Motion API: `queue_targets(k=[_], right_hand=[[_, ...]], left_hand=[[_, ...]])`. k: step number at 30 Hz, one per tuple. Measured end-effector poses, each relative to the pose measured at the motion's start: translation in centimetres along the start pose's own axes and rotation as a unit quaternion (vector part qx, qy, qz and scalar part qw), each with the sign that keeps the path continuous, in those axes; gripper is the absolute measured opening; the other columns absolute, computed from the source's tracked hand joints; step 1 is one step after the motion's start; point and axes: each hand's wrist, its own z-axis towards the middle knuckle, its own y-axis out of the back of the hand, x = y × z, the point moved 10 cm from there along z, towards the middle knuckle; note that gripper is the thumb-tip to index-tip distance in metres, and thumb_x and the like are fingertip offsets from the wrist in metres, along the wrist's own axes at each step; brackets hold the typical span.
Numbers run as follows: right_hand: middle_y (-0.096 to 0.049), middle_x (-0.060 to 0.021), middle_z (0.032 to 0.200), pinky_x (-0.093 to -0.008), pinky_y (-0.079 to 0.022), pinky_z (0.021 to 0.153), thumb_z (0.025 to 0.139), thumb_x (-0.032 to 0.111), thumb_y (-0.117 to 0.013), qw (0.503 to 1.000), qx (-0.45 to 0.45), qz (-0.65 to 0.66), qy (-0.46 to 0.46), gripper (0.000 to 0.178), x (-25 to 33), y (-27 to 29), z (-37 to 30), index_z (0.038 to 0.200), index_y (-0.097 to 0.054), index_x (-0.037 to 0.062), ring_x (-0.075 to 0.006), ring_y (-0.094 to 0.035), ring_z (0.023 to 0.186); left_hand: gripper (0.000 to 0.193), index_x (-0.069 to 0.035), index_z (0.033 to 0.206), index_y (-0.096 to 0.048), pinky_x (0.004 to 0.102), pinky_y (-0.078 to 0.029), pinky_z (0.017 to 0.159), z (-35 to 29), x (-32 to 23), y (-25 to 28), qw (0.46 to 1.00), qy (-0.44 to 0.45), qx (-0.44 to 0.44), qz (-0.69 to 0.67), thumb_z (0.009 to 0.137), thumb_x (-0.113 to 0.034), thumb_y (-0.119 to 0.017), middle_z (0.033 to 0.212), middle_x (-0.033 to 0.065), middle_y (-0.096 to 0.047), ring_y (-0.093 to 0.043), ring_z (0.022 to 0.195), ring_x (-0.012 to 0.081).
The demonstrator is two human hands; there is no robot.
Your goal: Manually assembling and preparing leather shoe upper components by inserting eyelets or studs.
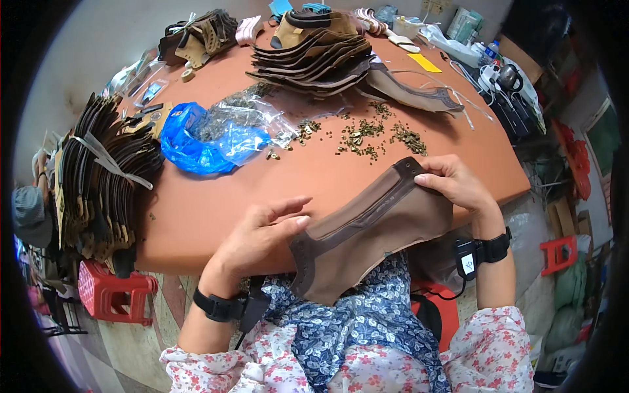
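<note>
The brown shoe upper [380, 239] slants across the near edge of the orange tabletop [183, 223], its right end pinched in the closed grip of the right hand [464, 187]; the left hand [246, 239], grip parted and holding nothing, is just beside the other end. Beyond lie scattered brass-coloured fittings [359, 133], then 1 stack of uppers [311, 64].

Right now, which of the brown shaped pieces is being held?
The single brown piece pinched at its dark upper end by the right hand; neither hand touches the stacked pieces beyond it.
</note>
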Motion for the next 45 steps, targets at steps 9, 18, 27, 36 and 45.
queue_targets(k=[9, 18, 27, 36, 45], right_hand=[[-0.063, 0.0038, 0.080, -0.0220, -0.046, 0.064, 0.091, 0.012, -0.064, 0.997, -0.024, 0.056, -0.040, 0.015, -1.1, -0.1, -0.4, 0.095, -0.068, -0.0017, -0.0040, -0.055, 0.071], [-0.062, 0.0042, 0.081, -0.0209, -0.045, 0.066, 0.091, 0.012, -0.063, 0.996, -0.036, 0.079, -0.007, 0.014, -1.6, 1.0, -1.0, 0.092, -0.068, -0.0012, -0.0028, -0.053, 0.074], [-0.069, -0.0003, 0.094, -0.0223, -0.050, 0.075, 0.094, 0.014, -0.061, 0.914, -0.308, 0.226, 0.138, 0.017, 1.0, 17.1, -4.5, 0.106, -0.066, 0.0036, -0.0066, -0.063, 0.079], [-0.069, -0.0018, 0.094, -0.0237, -0.050, 0.077, 0.095, 0.013, -0.061, 0.860, -0.384, 0.284, 0.179, 0.011, -1.8, 25.1, -0.8, 0.102, -0.066, 0.0055, -0.0101, -0.065, 0.081], [-0.068, -0.0027, 0.095, -0.0275, -0.051, 0.082, 0.093, 0.015, -0.065, 0.840, -0.370, 0.342, 0.202, 0.012, -1.0, 27.4, 5.7, 0.099, -0.066, 0.0053, -0.0135, -0.064, 0.087]], left_hand=[[0.019, 0.005, 0.104, -0.068, 0.0273, -0.050, 0.072, 0.4, 1.5, 0.2, 0.989, 0.009, -0.047, 0.139, 0.089, -0.007, -0.063, 0.087, 0.0061, -0.070, -0.062, 0.080, 0.0110], [0.018, 0.004, 0.103, -0.068, 0.0241, -0.049, 0.065, 0.6, 0.6, 0.7, 0.987, -0.050, -0.120, 0.098, 0.090, -0.007, -0.065, 0.081, 0.0039, -0.068, -0.058, 0.072, 0.0082], [0.031, 0.000, 0.117, -0.062, 0.0320, -0.053, 0.081, 0.4, -1.3, 4.3, 0.939, -0.184, -0.243, 0.161, 0.086, -0.005, -0.068, 0.110, 0.0154, -0.063, -0.065, 0.093, 0.0231], [0.037, -0.002, 0.110, -0.064, 0.0458, -0.041, 0.097, 0.5, -0.3, 2.7, 0.836, -0.222, -0.240, 0.440, 0.077, -0.016, -0.074, 0.121, 0.0171, -0.057, -0.050, 0.120, 0.0384], [0.036, -0.003, 0.110, -0.065, 0.0451, -0.041, 0.095, 0.5, -0.6, 2.3, 0.817, -0.211, -0.248, 0.475, 0.076, -0.014, -0.074, 0.119, 0.0156, -0.058, -0.052, 0.118, 0.0364]])
